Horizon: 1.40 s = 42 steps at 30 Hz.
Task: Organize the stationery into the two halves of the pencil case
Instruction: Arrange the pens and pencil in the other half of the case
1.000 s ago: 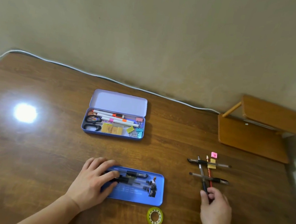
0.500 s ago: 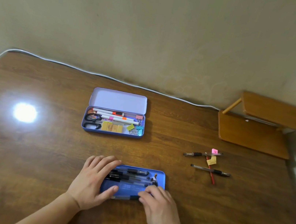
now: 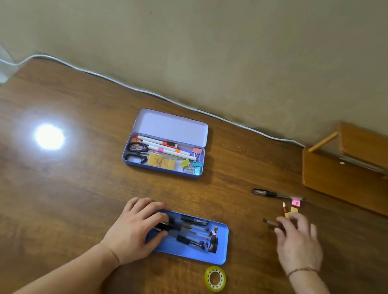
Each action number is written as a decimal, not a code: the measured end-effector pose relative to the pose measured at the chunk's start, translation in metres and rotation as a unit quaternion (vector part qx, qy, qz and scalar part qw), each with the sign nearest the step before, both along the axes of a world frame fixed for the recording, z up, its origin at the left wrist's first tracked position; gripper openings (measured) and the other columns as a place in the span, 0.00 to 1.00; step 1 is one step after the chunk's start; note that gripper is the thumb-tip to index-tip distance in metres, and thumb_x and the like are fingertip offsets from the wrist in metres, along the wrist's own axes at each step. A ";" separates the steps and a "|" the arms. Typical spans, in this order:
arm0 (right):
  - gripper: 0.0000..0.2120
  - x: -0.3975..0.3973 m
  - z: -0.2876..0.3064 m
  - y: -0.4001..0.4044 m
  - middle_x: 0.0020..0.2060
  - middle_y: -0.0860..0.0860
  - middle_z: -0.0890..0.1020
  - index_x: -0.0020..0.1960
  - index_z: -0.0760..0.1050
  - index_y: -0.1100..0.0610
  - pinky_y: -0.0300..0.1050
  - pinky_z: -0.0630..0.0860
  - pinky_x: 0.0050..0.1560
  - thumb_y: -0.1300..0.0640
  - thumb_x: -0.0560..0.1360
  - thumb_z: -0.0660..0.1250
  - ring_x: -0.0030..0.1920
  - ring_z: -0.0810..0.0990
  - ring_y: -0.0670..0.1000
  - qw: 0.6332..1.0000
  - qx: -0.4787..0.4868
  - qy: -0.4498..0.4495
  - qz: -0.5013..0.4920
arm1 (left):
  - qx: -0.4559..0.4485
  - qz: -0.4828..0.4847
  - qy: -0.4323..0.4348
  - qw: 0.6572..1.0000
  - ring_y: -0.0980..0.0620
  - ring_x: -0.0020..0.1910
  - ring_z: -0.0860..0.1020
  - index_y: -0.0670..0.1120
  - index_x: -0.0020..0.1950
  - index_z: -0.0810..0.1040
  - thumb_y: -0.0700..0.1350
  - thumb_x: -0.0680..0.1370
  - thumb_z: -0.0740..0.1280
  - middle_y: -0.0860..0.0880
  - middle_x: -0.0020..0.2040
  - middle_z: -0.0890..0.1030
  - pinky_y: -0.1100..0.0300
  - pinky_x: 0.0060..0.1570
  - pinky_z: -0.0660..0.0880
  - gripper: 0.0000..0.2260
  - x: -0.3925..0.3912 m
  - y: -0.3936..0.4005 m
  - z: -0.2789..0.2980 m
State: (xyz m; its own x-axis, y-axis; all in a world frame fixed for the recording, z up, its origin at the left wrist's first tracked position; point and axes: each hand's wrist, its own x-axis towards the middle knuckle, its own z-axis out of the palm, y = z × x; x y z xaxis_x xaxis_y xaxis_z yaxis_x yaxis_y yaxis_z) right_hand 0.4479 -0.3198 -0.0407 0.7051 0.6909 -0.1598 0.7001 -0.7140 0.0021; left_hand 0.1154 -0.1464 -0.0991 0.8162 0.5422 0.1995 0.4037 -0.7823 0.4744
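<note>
Two hands — left [image 3: 136, 231] on tray [image 3: 197, 254], right [image 3: 299, 243] over pen [image 3: 271, 223].

Left hand [image 3: 136, 230] palm down, fingers spread and nearly straight, thumb out along near side; forearm runs in from lower left. Right hand [image 3: 298, 240] palm down, motion-blurred, fingers loosely bent and fanned forward; grip cannot be told. Thin bracelet [image 3: 303, 271] at right wrist; forearm from lower right.
</note>
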 end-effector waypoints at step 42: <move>0.08 -0.179 -0.025 0.019 0.42 0.40 0.77 0.49 0.76 0.44 0.42 0.67 0.45 0.45 0.71 0.66 0.43 0.74 0.48 0.917 0.175 0.096 0.346 | -0.209 0.090 -0.125 0.966 0.51 0.63 0.75 0.47 0.68 0.69 0.44 0.76 0.59 0.50 0.62 0.76 0.48 0.64 0.72 0.19 -0.005 0.001 0.008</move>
